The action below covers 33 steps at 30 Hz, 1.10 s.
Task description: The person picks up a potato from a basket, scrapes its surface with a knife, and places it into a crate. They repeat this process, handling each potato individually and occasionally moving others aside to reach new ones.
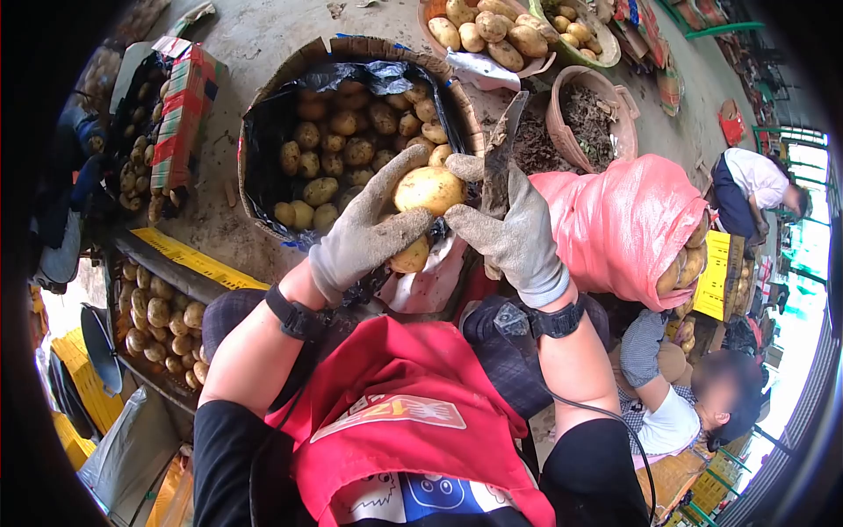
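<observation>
Between my two gloved hands a pale yellow potato [429, 191] is held above the near side of a round container. My left hand [373, 224], in a dirty grey glove, has its fingers around the potato's left side. My right hand [514, 220] touches the potato's right side with its fingertips and also holds a dark, dirt-covered blade [499, 162] upright. Just below the held potato another potato [410, 255] shows. The round container [252, 140], lined with black plastic, holds several potatoes [347, 123].
A pink sack [615, 215] of potatoes stands at the right, near a seated person [680, 395]. Behind are a basin of soil [622, 132] and a potato basket [540, 68]. Potato crates [182, 132] line the left. Another person [755, 180] bends at far right.
</observation>
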Each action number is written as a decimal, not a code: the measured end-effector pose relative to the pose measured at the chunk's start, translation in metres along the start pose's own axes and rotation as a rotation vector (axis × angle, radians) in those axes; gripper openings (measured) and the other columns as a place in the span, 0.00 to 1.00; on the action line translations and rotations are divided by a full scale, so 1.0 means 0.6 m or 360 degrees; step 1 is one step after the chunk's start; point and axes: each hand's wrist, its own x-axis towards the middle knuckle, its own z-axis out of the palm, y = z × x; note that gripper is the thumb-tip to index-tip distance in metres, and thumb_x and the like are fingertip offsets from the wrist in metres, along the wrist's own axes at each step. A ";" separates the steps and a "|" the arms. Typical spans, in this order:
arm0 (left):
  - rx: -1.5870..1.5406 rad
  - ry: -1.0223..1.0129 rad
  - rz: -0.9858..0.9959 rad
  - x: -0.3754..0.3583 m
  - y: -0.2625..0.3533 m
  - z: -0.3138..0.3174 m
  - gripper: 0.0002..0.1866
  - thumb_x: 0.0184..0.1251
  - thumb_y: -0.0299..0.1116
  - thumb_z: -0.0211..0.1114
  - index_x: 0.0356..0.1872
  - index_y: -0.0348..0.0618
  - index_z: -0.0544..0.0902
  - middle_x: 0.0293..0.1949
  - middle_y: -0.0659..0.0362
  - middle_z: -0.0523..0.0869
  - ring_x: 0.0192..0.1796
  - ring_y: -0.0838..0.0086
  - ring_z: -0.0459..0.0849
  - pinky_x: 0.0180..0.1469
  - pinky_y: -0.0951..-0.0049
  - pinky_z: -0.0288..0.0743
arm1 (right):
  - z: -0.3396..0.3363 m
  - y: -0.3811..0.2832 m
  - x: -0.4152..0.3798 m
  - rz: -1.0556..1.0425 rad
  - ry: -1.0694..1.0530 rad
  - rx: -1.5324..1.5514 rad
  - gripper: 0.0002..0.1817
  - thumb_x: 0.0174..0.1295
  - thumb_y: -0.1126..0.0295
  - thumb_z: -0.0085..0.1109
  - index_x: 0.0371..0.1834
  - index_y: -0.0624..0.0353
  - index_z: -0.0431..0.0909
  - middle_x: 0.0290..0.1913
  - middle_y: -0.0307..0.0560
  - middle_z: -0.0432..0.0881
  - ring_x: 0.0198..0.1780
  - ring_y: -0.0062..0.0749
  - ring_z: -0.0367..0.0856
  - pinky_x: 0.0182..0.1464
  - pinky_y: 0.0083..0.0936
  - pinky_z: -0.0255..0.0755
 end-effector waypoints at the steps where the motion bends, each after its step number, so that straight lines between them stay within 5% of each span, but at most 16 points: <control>1: 0.0002 0.0000 0.0001 0.001 0.001 0.001 0.44 0.70 0.26 0.72 0.83 0.39 0.58 0.76 0.52 0.71 0.76 0.68 0.72 0.75 0.65 0.69 | 0.004 -0.004 -0.001 -0.0013 0.0020 0.0009 0.29 0.61 0.77 0.76 0.67 0.64 0.77 0.62 0.46 0.85 0.61 0.25 0.82 0.65 0.25 0.76; 5: 0.0078 0.0080 0.0232 0.005 0.013 0.010 0.41 0.68 0.22 0.74 0.79 0.35 0.63 0.71 0.52 0.76 0.71 0.71 0.76 0.72 0.67 0.74 | 0.000 -0.023 0.006 0.0266 0.0016 0.0219 0.33 0.60 0.77 0.76 0.70 0.65 0.75 0.64 0.46 0.84 0.61 0.25 0.82 0.66 0.25 0.76; 9: 0.0007 0.0028 -0.0013 0.010 0.017 0.005 0.39 0.68 0.25 0.74 0.78 0.34 0.65 0.68 0.54 0.80 0.67 0.72 0.79 0.69 0.69 0.76 | 0.008 -0.002 0.004 0.0007 0.0014 0.0188 0.33 0.61 0.76 0.76 0.70 0.66 0.75 0.63 0.46 0.84 0.63 0.28 0.81 0.67 0.26 0.75; 12: -0.0293 -0.0019 -0.0163 0.006 0.007 0.008 0.39 0.69 0.37 0.74 0.77 0.37 0.67 0.68 0.54 0.79 0.68 0.71 0.78 0.71 0.66 0.73 | 0.016 -0.013 -0.004 0.0005 0.0063 0.0110 0.32 0.60 0.75 0.77 0.69 0.65 0.76 0.62 0.46 0.84 0.62 0.28 0.81 0.66 0.27 0.75; 16: -0.0186 -0.0065 -0.0064 0.004 0.021 0.013 0.38 0.69 0.35 0.75 0.76 0.37 0.68 0.68 0.55 0.80 0.68 0.71 0.79 0.71 0.66 0.73 | 0.001 -0.010 -0.007 -0.0129 0.0202 -0.0389 0.31 0.64 0.75 0.74 0.70 0.63 0.74 0.59 0.43 0.85 0.59 0.25 0.82 0.63 0.25 0.76; 19: -0.0026 -0.0056 -0.0059 0.004 0.021 0.017 0.38 0.67 0.31 0.77 0.76 0.37 0.69 0.67 0.56 0.80 0.68 0.71 0.79 0.71 0.66 0.73 | 0.013 -0.008 -0.006 -0.0297 0.0245 -0.0327 0.27 0.65 0.70 0.75 0.66 0.65 0.78 0.56 0.47 0.89 0.55 0.30 0.86 0.61 0.27 0.78; 21: 0.0023 -0.0113 -0.0098 0.000 0.020 0.017 0.37 0.66 0.21 0.74 0.76 0.38 0.69 0.64 0.55 0.82 0.63 0.73 0.82 0.65 0.70 0.79 | 0.008 0.006 -0.008 -0.0291 0.0247 -0.0380 0.22 0.66 0.71 0.73 0.61 0.64 0.80 0.51 0.44 0.89 0.49 0.27 0.87 0.55 0.25 0.81; 23: -0.0005 -0.0144 -0.0122 -0.006 0.020 0.019 0.38 0.66 0.20 0.74 0.76 0.38 0.68 0.64 0.55 0.83 0.64 0.73 0.82 0.65 0.70 0.79 | 0.008 0.002 0.000 -0.0035 0.0588 -0.0041 0.16 0.68 0.71 0.72 0.57 0.63 0.82 0.46 0.42 0.89 0.44 0.24 0.86 0.50 0.22 0.81; 24: -0.0043 -0.0120 -0.0109 -0.008 0.023 0.023 0.38 0.65 0.20 0.74 0.76 0.38 0.67 0.64 0.55 0.83 0.64 0.73 0.82 0.66 0.69 0.79 | 0.001 -0.014 0.001 0.0075 0.0639 -0.0127 0.11 0.73 0.69 0.66 0.54 0.60 0.82 0.38 0.36 0.85 0.31 0.14 0.77 0.34 0.15 0.73; 25: -0.0082 -0.0097 -0.0095 -0.009 0.025 0.025 0.39 0.65 0.20 0.75 0.76 0.38 0.67 0.64 0.55 0.83 0.64 0.72 0.82 0.66 0.69 0.79 | -0.011 -0.011 0.004 0.0199 0.0624 0.0044 0.13 0.74 0.63 0.65 0.53 0.59 0.83 0.34 0.37 0.84 0.27 0.14 0.75 0.29 0.15 0.70; 29: -0.0022 -0.0042 0.0231 -0.003 0.008 0.025 0.42 0.64 0.21 0.76 0.77 0.38 0.64 0.64 0.54 0.81 0.64 0.71 0.82 0.68 0.67 0.77 | -0.004 -0.048 -0.016 0.0556 0.0136 0.0025 0.20 0.76 0.55 0.62 0.60 0.59 0.83 0.34 0.40 0.85 0.26 0.17 0.76 0.27 0.15 0.70; 31: -0.0024 0.0121 0.0215 -0.003 -0.007 0.019 0.46 0.62 0.27 0.79 0.79 0.40 0.63 0.71 0.52 0.76 0.71 0.66 0.77 0.73 0.62 0.73 | 0.002 -0.021 -0.020 0.0528 0.0101 0.0002 0.19 0.75 0.61 0.63 0.63 0.59 0.82 0.40 0.42 0.87 0.32 0.17 0.80 0.34 0.15 0.75; 33: -0.0138 0.0135 0.0133 -0.004 -0.011 0.011 0.47 0.62 0.28 0.79 0.79 0.41 0.62 0.70 0.53 0.77 0.70 0.65 0.78 0.72 0.62 0.74 | 0.015 -0.005 -0.017 0.0006 0.0068 -0.0129 0.17 0.73 0.68 0.65 0.62 0.61 0.83 0.47 0.40 0.88 0.42 0.17 0.83 0.46 0.17 0.77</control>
